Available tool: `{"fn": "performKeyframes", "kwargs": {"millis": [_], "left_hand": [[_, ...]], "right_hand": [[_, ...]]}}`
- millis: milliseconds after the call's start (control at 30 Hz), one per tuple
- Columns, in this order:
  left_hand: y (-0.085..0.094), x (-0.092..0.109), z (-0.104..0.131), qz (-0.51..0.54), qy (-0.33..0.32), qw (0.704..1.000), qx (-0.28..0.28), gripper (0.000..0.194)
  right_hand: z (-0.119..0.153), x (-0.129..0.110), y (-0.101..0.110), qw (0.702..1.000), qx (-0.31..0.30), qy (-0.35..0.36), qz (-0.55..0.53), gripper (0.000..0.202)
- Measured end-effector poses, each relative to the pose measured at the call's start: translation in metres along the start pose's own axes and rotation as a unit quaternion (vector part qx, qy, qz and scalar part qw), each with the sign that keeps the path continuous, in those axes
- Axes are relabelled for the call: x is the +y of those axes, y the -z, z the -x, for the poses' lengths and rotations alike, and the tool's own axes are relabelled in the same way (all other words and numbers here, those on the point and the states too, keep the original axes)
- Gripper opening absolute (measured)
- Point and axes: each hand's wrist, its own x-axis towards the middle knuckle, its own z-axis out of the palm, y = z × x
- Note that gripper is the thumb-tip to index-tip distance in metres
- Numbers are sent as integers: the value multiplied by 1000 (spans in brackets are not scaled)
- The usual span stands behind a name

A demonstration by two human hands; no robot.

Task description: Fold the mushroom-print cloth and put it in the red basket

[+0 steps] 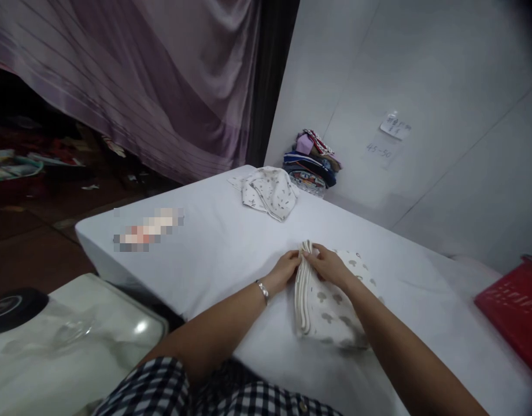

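- White cloth with grey mushroom-looking prints, layered into a bundle [331,312], sits on our side of the table [196,248]. One folded piece or several? We can't tell.
- Both our hands are on it, fingers drawn in tight: left hand [287,266] pinching the layers from the left, right hand [328,263] from the right.
- They've got the end farther across the table, so most of the bundle lies back toward us and to the right.
- Its layered edge runs from our fingers toward our side of the table; no idea if that's the long way, our right forearm hides part.
- Neither hand is nearer, but the right arm reaches over the bundle's body.
- Rumpled cloth [272,193] is near the table's far end, red basket [515,306] at its right.
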Motion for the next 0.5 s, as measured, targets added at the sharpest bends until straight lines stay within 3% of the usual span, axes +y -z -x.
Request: {"fn": "performKeyframes", "kwargs": {"millis": [200, 333, 500], "left_hand": [[4, -10, -5, -1, -53, 999, -9, 24], [4, -12, -9, -9, -17, 1000, 0, 23], [3, -11, -10, -4, 16, 1000, 6, 26]], "right_hand": [[-1, -4, -8, 998, 13, 7, 59, 39], [-1, 5, -9, 1000, -5, -17, -12, 27], [1, 11, -8, 998, 28, -4, -52, 25]]}}
